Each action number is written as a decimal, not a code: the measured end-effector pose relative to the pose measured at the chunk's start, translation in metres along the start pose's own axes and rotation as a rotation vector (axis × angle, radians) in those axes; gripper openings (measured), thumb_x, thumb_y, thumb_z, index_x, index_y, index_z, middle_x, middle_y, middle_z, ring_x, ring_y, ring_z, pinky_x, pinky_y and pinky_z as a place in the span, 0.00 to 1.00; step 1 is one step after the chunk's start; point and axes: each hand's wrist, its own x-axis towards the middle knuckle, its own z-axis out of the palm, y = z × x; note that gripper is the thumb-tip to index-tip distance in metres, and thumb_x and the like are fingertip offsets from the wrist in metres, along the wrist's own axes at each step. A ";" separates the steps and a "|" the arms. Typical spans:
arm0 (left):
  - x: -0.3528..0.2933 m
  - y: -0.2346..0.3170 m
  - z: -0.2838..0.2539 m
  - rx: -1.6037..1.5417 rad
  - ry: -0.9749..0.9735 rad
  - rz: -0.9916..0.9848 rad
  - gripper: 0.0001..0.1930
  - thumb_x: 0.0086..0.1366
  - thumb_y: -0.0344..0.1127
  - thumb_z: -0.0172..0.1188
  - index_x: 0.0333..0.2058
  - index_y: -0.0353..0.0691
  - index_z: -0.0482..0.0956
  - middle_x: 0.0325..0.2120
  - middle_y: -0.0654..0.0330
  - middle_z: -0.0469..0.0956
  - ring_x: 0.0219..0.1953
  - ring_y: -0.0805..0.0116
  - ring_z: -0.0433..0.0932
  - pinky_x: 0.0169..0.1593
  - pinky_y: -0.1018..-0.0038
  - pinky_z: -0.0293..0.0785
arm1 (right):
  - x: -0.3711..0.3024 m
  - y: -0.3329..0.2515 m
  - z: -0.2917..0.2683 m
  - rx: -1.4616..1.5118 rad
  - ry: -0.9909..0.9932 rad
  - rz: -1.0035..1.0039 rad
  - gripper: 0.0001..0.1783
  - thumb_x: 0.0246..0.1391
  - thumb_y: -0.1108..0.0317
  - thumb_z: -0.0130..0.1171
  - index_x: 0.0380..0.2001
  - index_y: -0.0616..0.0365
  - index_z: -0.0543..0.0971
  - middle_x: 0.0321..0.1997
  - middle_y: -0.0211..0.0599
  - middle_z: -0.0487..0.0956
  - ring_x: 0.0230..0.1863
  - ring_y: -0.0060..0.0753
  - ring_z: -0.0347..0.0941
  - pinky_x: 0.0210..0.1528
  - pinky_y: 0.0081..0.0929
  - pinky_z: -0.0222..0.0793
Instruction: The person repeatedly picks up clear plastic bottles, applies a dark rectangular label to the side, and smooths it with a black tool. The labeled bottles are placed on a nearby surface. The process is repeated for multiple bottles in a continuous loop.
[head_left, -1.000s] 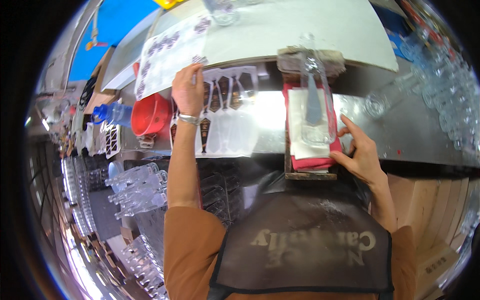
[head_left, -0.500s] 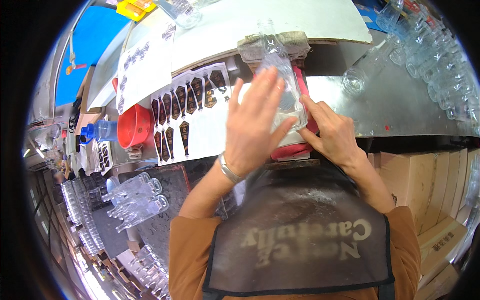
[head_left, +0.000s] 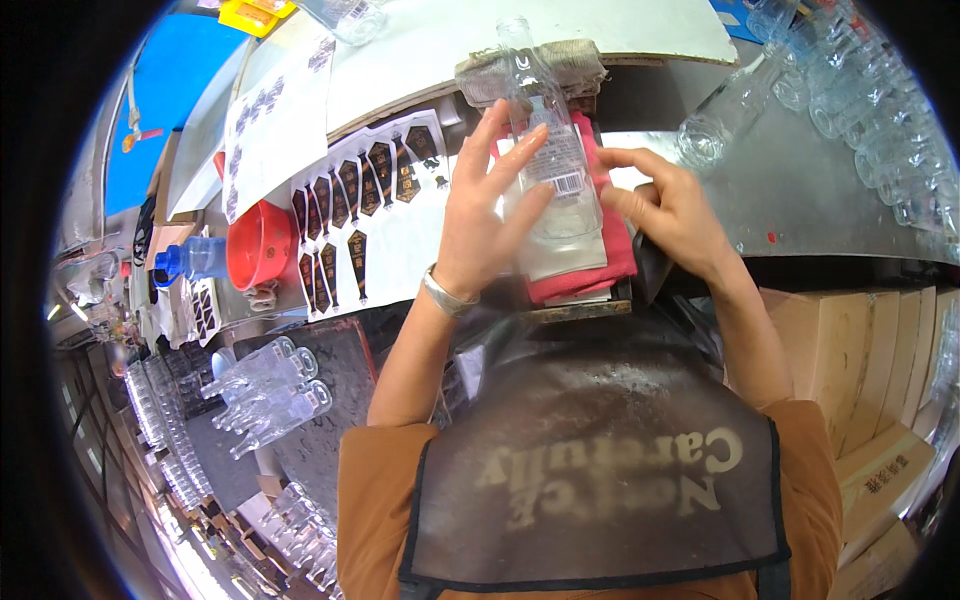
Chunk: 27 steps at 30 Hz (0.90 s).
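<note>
A clear glass bottle [head_left: 560,212] lies on its back before me, its neck pointing away over a rolled greyish cloth [head_left: 582,68]. Small dark print and a barcode patch show on its upper face. Under its body are a white cloth and a pink cloth [head_left: 617,250] on a small stand. My left hand [head_left: 482,212] is over the bottle's left side, fingers spread, slightly blurred; whether it touches the glass I cannot tell. At the bottle's right side is my right hand [head_left: 668,205], its index finger and thumb apart with nothing between them, the other fingers curled.
Left of the stand lies a sheet of dark, pointed labels [head_left: 350,250], beside a red bowl [head_left: 258,245] and a blue-capped container [head_left: 190,258]. Many glass bottles [head_left: 850,120] crowd the right; another lies nearer [head_left: 705,138]. Cardboard boxes [head_left: 830,340] stand lower right.
The bottle's face now shows print and a barcode where a plainer, dark-patterned face showed before. My left hand has shifted slightly left and down; my right hand has drawn off the bottle's edge.
</note>
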 end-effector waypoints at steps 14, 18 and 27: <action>-0.002 -0.008 0.009 -0.196 0.042 -0.024 0.27 0.61 0.32 0.66 0.61 0.45 0.76 0.69 0.45 0.59 0.67 0.49 0.66 0.67 0.58 0.64 | 0.018 0.000 0.022 0.038 0.084 -0.021 0.26 0.61 0.60 0.65 0.56 0.64 0.74 0.31 0.27 0.80 0.25 0.09 0.68 0.28 0.15 0.63; -0.004 -0.011 0.011 -0.245 0.044 -0.042 0.27 0.61 0.32 0.66 0.61 0.45 0.76 0.69 0.45 0.59 0.68 0.48 0.65 0.67 0.58 0.64 | 0.016 -0.003 0.023 0.015 0.089 -0.046 0.26 0.60 0.61 0.66 0.56 0.65 0.74 0.32 0.27 0.81 0.25 0.09 0.69 0.29 0.16 0.63; -0.003 -0.010 0.011 -0.236 0.032 -0.054 0.27 0.61 0.33 0.66 0.61 0.45 0.76 0.69 0.45 0.59 0.68 0.49 0.65 0.68 0.58 0.62 | 0.021 0.012 0.021 0.117 0.081 -0.031 0.23 0.62 0.61 0.63 0.56 0.64 0.75 0.43 0.33 0.81 0.27 0.10 0.69 0.32 0.14 0.66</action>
